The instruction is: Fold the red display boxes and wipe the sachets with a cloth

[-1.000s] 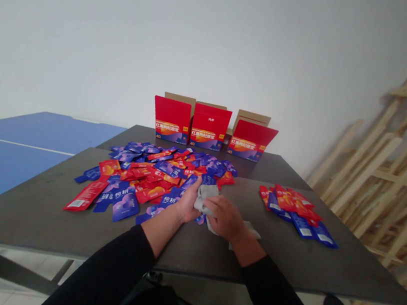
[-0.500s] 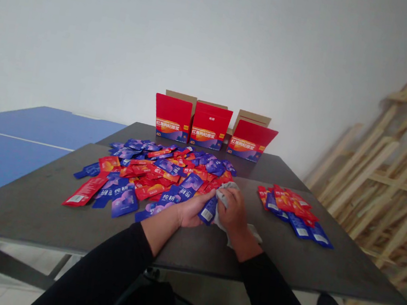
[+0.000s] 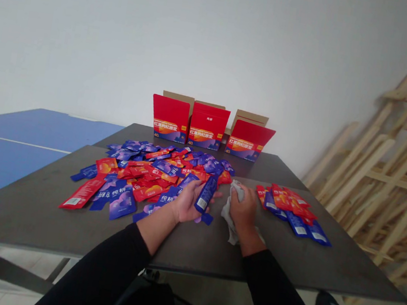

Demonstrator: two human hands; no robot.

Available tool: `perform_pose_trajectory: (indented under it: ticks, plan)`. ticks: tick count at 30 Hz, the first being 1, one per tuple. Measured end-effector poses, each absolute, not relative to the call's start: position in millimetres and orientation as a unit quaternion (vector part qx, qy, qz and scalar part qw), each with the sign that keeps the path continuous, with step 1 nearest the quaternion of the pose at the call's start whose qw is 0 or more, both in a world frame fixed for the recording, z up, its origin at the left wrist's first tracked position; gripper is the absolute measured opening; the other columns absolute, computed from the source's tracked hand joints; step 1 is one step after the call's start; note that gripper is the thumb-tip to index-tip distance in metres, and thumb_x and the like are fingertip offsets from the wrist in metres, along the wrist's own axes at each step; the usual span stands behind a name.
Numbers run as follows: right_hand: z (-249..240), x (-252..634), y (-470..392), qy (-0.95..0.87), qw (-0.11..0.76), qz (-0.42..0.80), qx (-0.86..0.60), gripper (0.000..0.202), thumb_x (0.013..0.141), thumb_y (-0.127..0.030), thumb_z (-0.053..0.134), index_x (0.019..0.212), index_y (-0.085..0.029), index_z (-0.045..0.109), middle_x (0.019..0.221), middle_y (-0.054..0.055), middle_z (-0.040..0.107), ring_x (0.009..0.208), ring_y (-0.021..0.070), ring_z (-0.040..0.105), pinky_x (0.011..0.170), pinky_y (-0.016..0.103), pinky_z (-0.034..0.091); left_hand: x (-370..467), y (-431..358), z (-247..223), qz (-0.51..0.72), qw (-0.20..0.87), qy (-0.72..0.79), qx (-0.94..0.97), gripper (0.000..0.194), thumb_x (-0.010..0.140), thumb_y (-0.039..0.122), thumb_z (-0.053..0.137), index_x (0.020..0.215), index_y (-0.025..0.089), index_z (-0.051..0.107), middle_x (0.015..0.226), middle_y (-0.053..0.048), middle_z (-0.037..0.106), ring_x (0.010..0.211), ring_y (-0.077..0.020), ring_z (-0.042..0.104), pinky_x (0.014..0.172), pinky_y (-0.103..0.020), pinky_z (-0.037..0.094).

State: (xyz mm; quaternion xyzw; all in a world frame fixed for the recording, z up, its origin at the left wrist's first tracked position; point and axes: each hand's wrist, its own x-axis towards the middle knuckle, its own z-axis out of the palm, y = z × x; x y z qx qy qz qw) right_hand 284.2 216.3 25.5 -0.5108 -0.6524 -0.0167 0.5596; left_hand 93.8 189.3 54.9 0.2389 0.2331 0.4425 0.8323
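A left hand (image 3: 185, 205), palm up, holds a slim, glossy blue pouch (image 3: 206, 193) above a dark grey, smooth tabletop (image 3: 189, 254), its fingers (image 3: 217, 195) loosely extended beneath and past the packet's edge. The right hand (image 3: 244, 209), just apart, curls its fingers around a crumpled pale-grey cloth (image 3: 229, 217). A heap of flat red and blue pouches (image 3: 146, 181) spreads to the left; a smaller red-and-blue pile (image 3: 289, 205) lies right.
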Motion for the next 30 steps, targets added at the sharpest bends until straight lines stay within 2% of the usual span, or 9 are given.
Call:
perform_pose_trajectory:
  ticks: [5, 8, 10, 13, 15, 18, 20, 25, 30]
  plan:
    - [26, 276, 211, -0.676, 0.564, -0.037, -0.472, 0.020, 0.090, -0.032, 0.051, 0.101, -0.020, 0.062, 0.096, 0.009, 0.060, 0.095, 0.0231, 0.058, 0.090, 0.041, 0.048, 93, 199, 56, 0.532, 0.789, 0.255, 0.171, 0.007, 0.083, 0.016, 0.055, 0.083, 0.012, 0.061, 0.069, -0.004, 0.066, 0.056, -0.0117, 0.062, 0.058, -0.023, 0.051]
    - [26, 275, 208, -0.687, 0.573, -0.047, -0.445, 0.019, 0.090, -0.032, 0.051, 0.102, -0.021, 0.061, 0.097, 0.009, 0.061, 0.096, 0.0235, 0.058, 0.090, 0.043, 0.049, 93, 202, 53, 0.545, 0.774, 0.280, 0.157, 0.004, 0.079, 0.010, 0.058, 0.077, 0.013, 0.058, 0.062, -0.002, 0.063, 0.053, -0.0112, 0.061, 0.062, -0.023, 0.053]
    - [25, 276, 206, -0.704, 0.571, -0.049, -0.419, 0.019, 0.089, -0.032, 0.052, 0.103, -0.022, 0.061, 0.099, 0.009, 0.061, 0.097, 0.0238, 0.059, 0.090, 0.044, 0.049, 93, 204, 51, 0.535, 0.779, 0.290, 0.153, 0.002, 0.079, 0.012, 0.057, 0.080, 0.013, 0.058, 0.063, -0.003, 0.064, 0.053, -0.0138, 0.062, 0.061, -0.026, 0.054]
    - [24, 275, 201, -0.752, 0.550, -0.046, -0.361, 0.022, 0.087, -0.029, 0.056, 0.107, -0.023, 0.061, 0.100, 0.009, 0.062, 0.097, 0.0239, 0.059, 0.089, 0.044, 0.051, 94, 204, 49, 0.520, 0.788, 0.289, 0.157, 0.011, 0.080, 0.017, 0.055, 0.088, 0.013, 0.060, 0.069, -0.006, 0.067, 0.059, -0.0174, 0.066, 0.061, -0.029, 0.054]
    - [23, 271, 197, -0.793, 0.519, -0.043, -0.315, 0.023, 0.086, -0.027, 0.058, 0.109, -0.024, 0.060, 0.100, 0.009, 0.062, 0.096, 0.0233, 0.060, 0.086, 0.043, 0.052, 94, 203, 49, 0.517, 0.793, 0.278, 0.162, 0.016, 0.084, 0.028, 0.054, 0.086, 0.014, 0.060, 0.068, -0.006, 0.067, 0.061, -0.0184, 0.067, 0.060, -0.029, 0.054]
    - [23, 262, 189, -0.861, 0.451, -0.042, -0.230, 0.027, 0.085, -0.027, 0.060, 0.112, -0.025, 0.060, 0.103, 0.009, 0.061, 0.097, 0.0220, 0.060, 0.086, 0.040, 0.054, 94, 200, 50, 0.479, 0.819, 0.267, 0.169, 0.043, 0.087, 0.054, 0.048, 0.078, 0.014, 0.062, 0.068, -0.009, 0.067, 0.062, -0.0206, 0.067, 0.058, -0.029, 0.053]
    - [23, 254, 185, -0.898, 0.403, -0.038, -0.176, 0.030, 0.085, -0.025, 0.060, 0.115, -0.024, 0.060, 0.107, 0.009, 0.060, 0.100, 0.0215, 0.059, 0.087, 0.038, 0.054, 94, 198, 50, 0.440, 0.839, 0.265, 0.181, 0.052, 0.087, 0.061, 0.045, 0.081, 0.013, 0.065, 0.069, -0.010, 0.068, 0.063, -0.0215, 0.067, 0.056, -0.029, 0.052]
    - [20, 246, 185, -0.910, 0.378, -0.045, -0.167, 0.030, 0.085, -0.021, 0.058, 0.115, -0.021, 0.060, 0.106, 0.009, 0.061, 0.099, 0.0223, 0.057, 0.089, 0.040, 0.052, 99, 192, 49, 0.396, 0.858, 0.234, 0.230, 0.050, 0.091, 0.056, 0.046, 0.102, 0.012, 0.067, 0.083, -0.012, 0.071, 0.074, -0.0219, 0.069, 0.061, -0.028, 0.051]
    - [15, 252, 193, -0.874, 0.421, -0.058, -0.234, 0.027, 0.086, -0.023, 0.056, 0.113, -0.022, 0.060, 0.106, 0.009, 0.059, 0.100, 0.0240, 0.056, 0.091, 0.044, 0.050, 102, 189, 43, 0.384, 0.848, 0.259, 0.258, 0.041, 0.090, 0.051, 0.052, 0.095, 0.013, 0.067, 0.077, -0.008, 0.070, 0.065, -0.0175, 0.067, 0.061, -0.026, 0.051]
